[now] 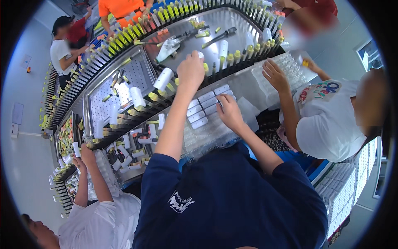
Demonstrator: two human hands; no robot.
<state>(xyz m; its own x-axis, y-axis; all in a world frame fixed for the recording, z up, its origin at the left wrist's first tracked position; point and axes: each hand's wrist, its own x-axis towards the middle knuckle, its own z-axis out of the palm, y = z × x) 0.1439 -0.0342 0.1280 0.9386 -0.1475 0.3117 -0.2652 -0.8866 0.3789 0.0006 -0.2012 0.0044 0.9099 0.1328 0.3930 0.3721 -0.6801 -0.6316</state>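
My left hand point(191, 71) reaches up to the conveyor, its fingers closed round a white cylinder point(201, 54) whose end shows beside the fingertips. Just below the belt, white cylinders point(199, 123) lie side by side in rows in a clear plastic tray point(195, 140). Over the right side of these rows rests my right hand point(229, 111), fingers apart and touching the cylinders. White sleeves point(163, 78) and yellow-tipped pieces point(236, 54) stand upright on the belt's holders near my left hand.
Metal trays point(151, 68) with loose parts lie inside the conveyor loop. Left of my tray is a pile of white and black pieces point(124, 155). Co-workers sit close on both sides; one's hand point(275, 74) is over another clear tray point(292, 68). Stacked white trays point(342, 191) stand at right.
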